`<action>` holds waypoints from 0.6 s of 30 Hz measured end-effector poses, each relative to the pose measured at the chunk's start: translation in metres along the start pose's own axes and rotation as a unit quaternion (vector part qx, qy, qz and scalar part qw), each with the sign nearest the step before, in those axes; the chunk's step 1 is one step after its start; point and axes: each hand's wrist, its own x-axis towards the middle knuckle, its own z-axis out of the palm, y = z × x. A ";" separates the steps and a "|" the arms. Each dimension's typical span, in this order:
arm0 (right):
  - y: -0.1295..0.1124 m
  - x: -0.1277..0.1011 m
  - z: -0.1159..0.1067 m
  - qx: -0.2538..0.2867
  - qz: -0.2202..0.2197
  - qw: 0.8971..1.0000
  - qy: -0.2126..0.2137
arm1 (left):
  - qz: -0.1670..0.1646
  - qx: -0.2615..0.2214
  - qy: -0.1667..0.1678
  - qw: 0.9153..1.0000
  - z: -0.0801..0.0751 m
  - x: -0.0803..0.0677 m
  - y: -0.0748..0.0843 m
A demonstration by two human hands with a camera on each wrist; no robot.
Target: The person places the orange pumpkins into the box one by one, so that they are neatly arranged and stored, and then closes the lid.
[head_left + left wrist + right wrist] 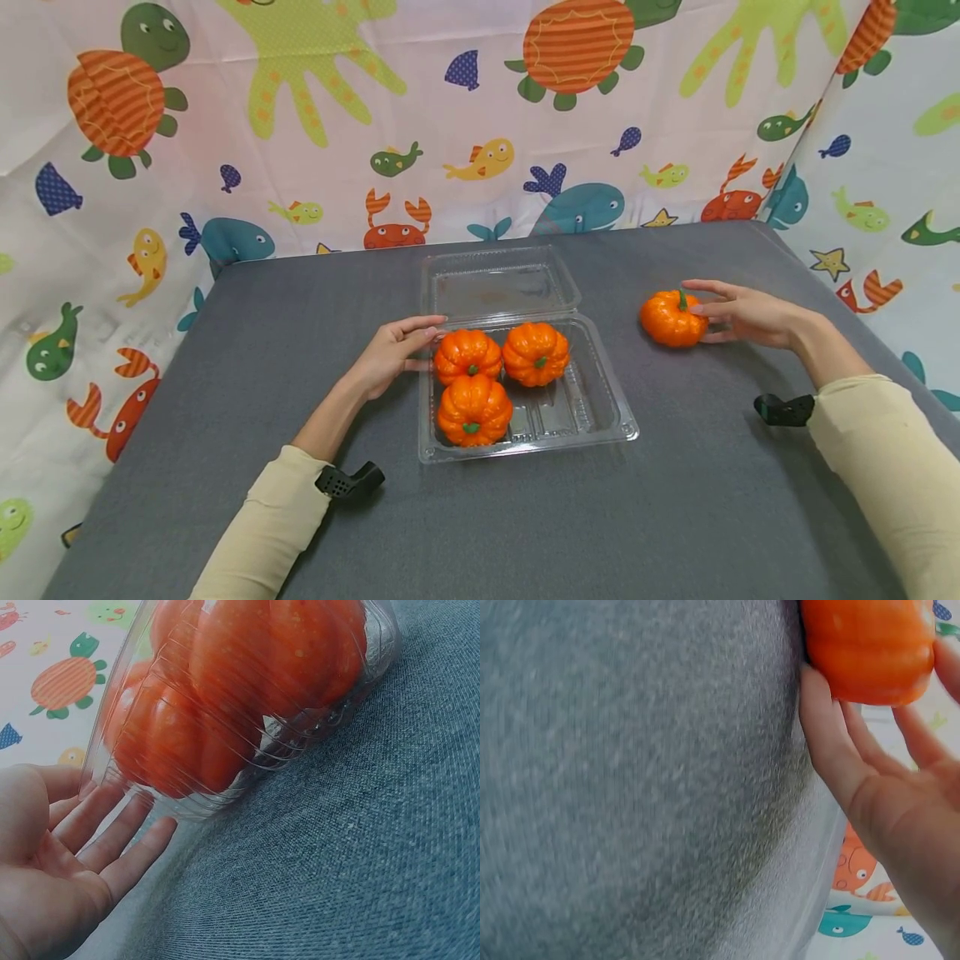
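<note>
A: Where is the loose small orange pumpkin with the green stem?

B: On the grey cloth-covered table, well to the right of the clear plastic clamshell container. The right hand is against its right side, fingers nearly straight and spread, fingertips touching the pumpkin. In the right wrist view the fingers lie along the orange skin without closing round it.

A: And the left hand?

B: It rests at the left wall of the container, fingers extended and relaxed, tips at the rim near the far-left corner. The left wrist view shows the palm open beside the clear wall, holding nothing.

A: What's inside the container?

B: Three orange pumpkins: one far left, one far right, one near left. The near-right part of the tray is bare. The lid is folded open, lying flat on the far side.

A: Anything else around?

B: A white curtain printed with turtles, fish and crabs hangs behind and at both sides. Both arms wear cream sleeves, with a black wrist mount on each.
</note>
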 end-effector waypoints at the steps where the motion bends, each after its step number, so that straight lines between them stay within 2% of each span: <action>1: 0.000 -0.001 0.000 0.001 0.002 1.000 -0.007 | 0.000 0.001 0.000 1.000 0.000 0.000 0.000; 7: 0.000 -0.003 0.004 -0.017 0.005 0.999 -0.027 | -0.004 0.001 0.001 1.000 0.000 -0.001 0.001; 18: 0.001 -0.007 0.010 -0.053 -0.040 0.998 -0.009 | -0.004 0.000 -0.001 1.000 0.000 -0.002 0.002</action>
